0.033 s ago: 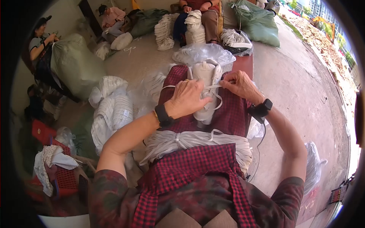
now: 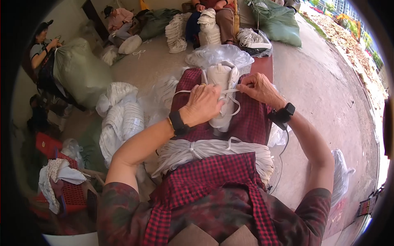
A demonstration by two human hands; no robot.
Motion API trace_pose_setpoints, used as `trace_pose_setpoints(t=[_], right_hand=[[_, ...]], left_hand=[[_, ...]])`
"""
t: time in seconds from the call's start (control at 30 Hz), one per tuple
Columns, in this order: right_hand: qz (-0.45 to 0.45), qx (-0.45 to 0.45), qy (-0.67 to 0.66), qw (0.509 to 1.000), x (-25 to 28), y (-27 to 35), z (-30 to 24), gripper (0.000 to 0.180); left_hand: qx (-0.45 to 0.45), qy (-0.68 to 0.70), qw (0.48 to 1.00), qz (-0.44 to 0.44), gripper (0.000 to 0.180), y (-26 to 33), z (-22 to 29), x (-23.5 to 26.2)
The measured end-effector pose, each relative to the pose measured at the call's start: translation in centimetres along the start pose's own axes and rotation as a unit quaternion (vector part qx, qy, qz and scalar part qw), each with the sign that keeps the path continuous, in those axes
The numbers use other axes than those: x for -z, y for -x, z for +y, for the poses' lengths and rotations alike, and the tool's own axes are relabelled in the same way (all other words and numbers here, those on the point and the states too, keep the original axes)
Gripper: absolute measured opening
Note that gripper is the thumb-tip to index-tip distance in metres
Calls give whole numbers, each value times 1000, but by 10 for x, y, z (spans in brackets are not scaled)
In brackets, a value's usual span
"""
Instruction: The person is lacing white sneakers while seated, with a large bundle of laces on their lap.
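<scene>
I sit with a red checked cloth (image 2: 250, 123) over my lap. On it lies an upright white bundle of flat cord (image 2: 221, 76). My left hand (image 2: 203, 104) rests on the bundle, fingers closed on a white strap (image 2: 230, 91) that runs across it. My right hand (image 2: 260, 88) pinches the same strap at the bundle's right side, so the strap is stretched between both hands. A thick tied hank of white cord (image 2: 213, 151) lies across my thighs, nearer to me. Each wrist wears a black band.
A clear plastic bag (image 2: 219, 55) lies just beyond the bundle. White cord bundles (image 2: 121, 119) pile at my left, with a red crate (image 2: 61, 188) holding cloths. Green sacks (image 2: 80, 71) (image 2: 279, 24) stand around. Other people sit at the back (image 2: 221, 16) and left (image 2: 43, 45).
</scene>
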State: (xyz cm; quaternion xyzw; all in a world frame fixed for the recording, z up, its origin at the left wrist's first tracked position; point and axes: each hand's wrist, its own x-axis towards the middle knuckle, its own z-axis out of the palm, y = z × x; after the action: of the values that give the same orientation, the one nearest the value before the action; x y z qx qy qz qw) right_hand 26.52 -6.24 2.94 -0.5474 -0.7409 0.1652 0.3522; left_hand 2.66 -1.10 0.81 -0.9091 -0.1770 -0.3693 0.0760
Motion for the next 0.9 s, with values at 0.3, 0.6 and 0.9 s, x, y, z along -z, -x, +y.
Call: trace_pose_setpoints(t=[0.3, 0.6, 0.9], right_hand=[[-2, 5, -14, 1000, -4, 1, 8, 31], [-24, -39, -138, 989, 12, 5, 9, 29], [194, -116, -125, 966, 115, 29, 46, 37]], left_hand=[[296, 271, 836, -374, 25, -33, -33, 33], [317, 386, 800, -333, 29, -21, -52, 48], [184, 248, 937, -161, 33, -1, -34, 20]])
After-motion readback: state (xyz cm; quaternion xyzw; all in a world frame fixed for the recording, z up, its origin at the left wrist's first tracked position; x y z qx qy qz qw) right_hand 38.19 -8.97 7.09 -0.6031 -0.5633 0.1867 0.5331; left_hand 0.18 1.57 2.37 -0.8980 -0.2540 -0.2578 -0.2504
